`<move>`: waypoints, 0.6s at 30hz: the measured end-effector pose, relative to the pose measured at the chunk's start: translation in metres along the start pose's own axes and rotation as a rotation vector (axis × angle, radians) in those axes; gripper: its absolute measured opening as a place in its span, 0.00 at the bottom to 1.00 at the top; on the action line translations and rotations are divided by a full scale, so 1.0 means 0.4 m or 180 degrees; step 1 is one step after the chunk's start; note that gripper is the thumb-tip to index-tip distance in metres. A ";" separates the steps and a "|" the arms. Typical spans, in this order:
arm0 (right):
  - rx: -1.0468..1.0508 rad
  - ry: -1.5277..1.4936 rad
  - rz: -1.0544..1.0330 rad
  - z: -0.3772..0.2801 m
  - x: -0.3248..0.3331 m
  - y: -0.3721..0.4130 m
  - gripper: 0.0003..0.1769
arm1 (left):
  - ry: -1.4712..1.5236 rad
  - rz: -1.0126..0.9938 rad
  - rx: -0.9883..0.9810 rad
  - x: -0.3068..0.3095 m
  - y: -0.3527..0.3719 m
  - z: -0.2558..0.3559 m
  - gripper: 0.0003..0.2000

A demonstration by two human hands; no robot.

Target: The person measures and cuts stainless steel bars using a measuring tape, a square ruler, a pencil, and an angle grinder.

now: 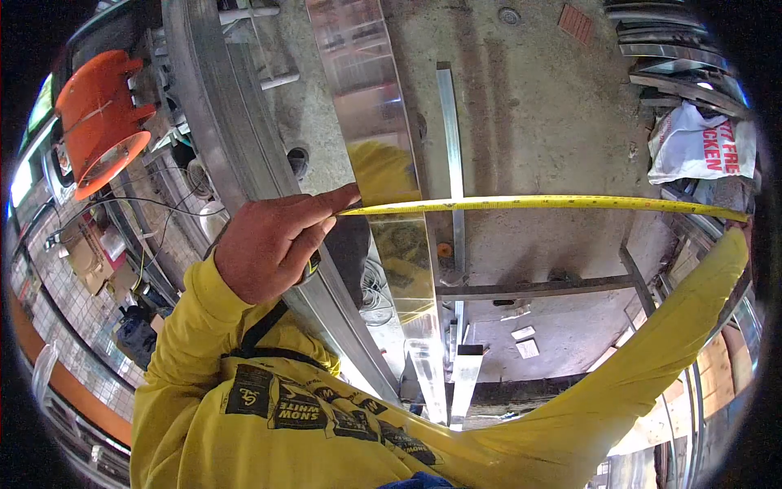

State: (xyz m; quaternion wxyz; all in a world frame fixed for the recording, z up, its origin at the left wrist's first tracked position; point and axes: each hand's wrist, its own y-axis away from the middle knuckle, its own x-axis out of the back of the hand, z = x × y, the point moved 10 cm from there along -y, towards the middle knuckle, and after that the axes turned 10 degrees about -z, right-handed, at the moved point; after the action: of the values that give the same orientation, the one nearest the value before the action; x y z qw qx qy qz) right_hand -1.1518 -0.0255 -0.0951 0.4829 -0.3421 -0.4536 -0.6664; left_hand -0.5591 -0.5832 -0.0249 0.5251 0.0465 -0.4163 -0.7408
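A yellow tape measure blade is stretched across the view, over a shiny metal bar. At its left end, my left hand is closed on the tape, thumb and forefinger meeting at the blade above the bar's left edge. A small dark and green part shows below that palm. My right arm reaches far out, and my right hand is at the dim right edge of the view, where the blade's other end meets it. Its fingers show only in small part.
Long grey metal profiles run beside the shiny bar. A thinner metal strip lies on the concrete floor. An orange blower stands at left, near cables. At right are stacked metal pieces and a white bag.
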 end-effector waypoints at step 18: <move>0.0042 0.0026 -0.0046 -0.004 -0.019 -0.006 0.19 | 0.0027 -0.0052 -0.0086 -0.008 -0.002 -0.013 0.20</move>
State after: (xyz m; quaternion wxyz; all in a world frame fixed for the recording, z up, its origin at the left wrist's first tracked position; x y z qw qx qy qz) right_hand -1.1520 -0.0240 -0.1033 0.4821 -0.3329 -0.4585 -0.6682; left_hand -0.5558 -0.5834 -0.0299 0.5213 0.0459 -0.4036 -0.7505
